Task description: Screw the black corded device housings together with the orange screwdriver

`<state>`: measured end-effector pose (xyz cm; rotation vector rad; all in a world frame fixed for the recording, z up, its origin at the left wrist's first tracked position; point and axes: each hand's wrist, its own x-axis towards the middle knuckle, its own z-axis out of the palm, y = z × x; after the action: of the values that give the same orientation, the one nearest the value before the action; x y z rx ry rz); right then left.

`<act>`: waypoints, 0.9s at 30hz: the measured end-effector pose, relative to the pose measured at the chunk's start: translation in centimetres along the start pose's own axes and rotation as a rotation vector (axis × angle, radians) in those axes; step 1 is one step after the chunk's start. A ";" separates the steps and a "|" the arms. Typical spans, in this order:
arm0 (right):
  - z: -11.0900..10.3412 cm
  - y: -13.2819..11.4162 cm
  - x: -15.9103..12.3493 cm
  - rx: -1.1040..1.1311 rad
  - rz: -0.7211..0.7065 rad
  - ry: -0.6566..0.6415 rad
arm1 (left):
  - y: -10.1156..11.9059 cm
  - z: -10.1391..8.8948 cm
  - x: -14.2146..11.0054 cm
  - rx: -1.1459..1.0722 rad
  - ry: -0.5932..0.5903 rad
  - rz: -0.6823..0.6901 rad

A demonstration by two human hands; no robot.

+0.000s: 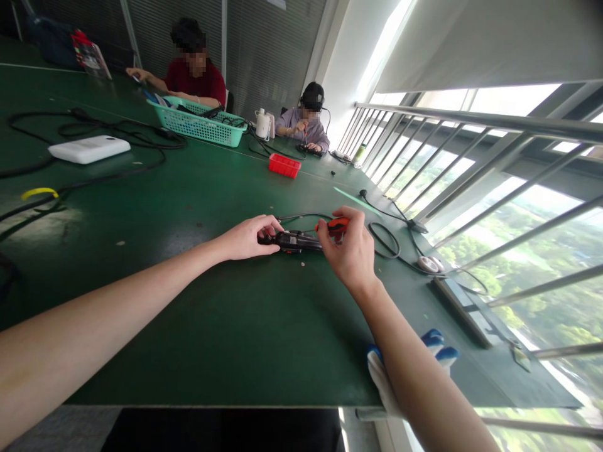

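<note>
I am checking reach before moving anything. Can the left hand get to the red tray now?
Probably yes: the left hand should first release the black device, but mostly open tabletop leads to the red tray.

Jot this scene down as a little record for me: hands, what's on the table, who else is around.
left hand: at one end of a black device
right hand: gripping an orange-and-black tool, its tip unclear
beyond the hands: red tray, turquoise basket holding dark items
far left: white box-like object, black cables
near right forearm: blue-and-white glove
other people: two, seated across the table
</note>
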<state>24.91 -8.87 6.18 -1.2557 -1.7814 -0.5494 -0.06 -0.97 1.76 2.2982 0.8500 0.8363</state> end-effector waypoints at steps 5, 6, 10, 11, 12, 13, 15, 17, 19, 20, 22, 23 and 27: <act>-0.3 0.0 0.0 0.054 0.046 0.041 | -0.1 0.0 0.0 0.002 -0.011 -0.004; -0.3 0.0 0.0 0.050 0.050 0.036 | -0.1 0.0 0.0 0.001 -0.011 -0.003; -0.1 -0.1 -0.1 0.053 0.064 0.015 | -0.1 0.0 0.0 -0.001 0.001 0.003; 0.0 -0.2 -0.2 0.062 0.069 0.021 | 0.0 0.0 0.0 -0.002 0.001 0.001; 0.0 -0.2 -0.2 0.070 0.071 0.027 | 0.0 0.0 0.0 -0.004 -0.001 -0.002; -0.1 -0.2 -0.2 0.073 0.071 0.030 | 0.0 0.0 0.0 -0.006 -0.003 -0.004; -0.1 -0.3 -0.1 0.067 0.069 0.022 | 0.0 0.0 0.0 -0.005 -0.005 0.001; -0.2 -0.4 -0.1 0.063 0.071 0.006 | 0.0 0.0 0.0 0.000 -0.002 0.015; -0.1 -0.5 0.0 0.108 0.069 0.000 | -0.1 0.0 0.0 0.003 -0.002 0.019; -0.1 -0.6 0.0 0.143 0.064 0.004 | -0.1 0.0 0.0 0.002 -0.002 0.015; -0.1 -0.7 0.0 0.177 0.068 0.008 | -0.1 -0.1 0.0 0.000 -0.007 0.006; -0.1 -0.8 -0.1 0.162 0.085 0.004 | -0.1 -0.1 0.0 -0.002 -0.007 0.005; -0.3 -1.1 -0.3 0.126 0.195 0.016 | 0.0 0.0 0.0 -0.009 0.002 0.018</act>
<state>24.08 -9.69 6.22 -1.3151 -1.6318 -0.3302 -0.11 -0.96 1.78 2.3010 0.8259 0.8493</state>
